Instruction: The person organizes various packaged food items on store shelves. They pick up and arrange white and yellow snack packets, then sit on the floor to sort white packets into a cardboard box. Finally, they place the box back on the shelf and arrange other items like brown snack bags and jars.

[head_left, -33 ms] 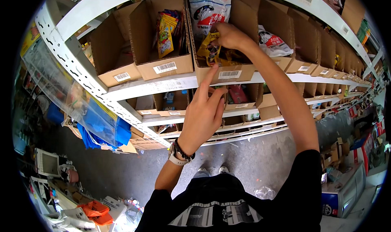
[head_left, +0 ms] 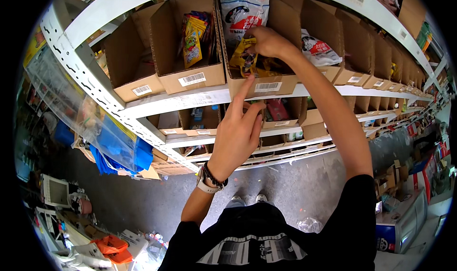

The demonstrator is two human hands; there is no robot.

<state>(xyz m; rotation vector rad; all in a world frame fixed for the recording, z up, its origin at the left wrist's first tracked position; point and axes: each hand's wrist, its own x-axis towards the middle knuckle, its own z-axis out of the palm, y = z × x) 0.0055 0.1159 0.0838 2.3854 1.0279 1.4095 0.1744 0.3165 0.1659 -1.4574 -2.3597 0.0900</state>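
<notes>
My right hand (head_left: 270, 43) reaches down into an open cardboard box (head_left: 285, 86) on the shelf, its fingers closed on a small yellow snack packet (head_left: 242, 57). Part of those fingers is hidden by the packet and the hand itself. More yellow packets lie beneath, at the box's front. Behind them a white plastic bag (head_left: 243, 11) with red and black print stands upright. My left hand (head_left: 235, 140) is below the box front, holding nothing; its index finger stretches up to the front edge, close to the packet's lower end, with the other fingers apart and partly bent.
Left of this box, another box holds yellow and red sachets (head_left: 193, 42). To the right, a box holds a white and red bag (head_left: 320, 49). A white metal shelf rail (head_left: 190, 99) runs below, above lower shelves of boxes. Blue sheeting (head_left: 126, 152) hangs beside the upright.
</notes>
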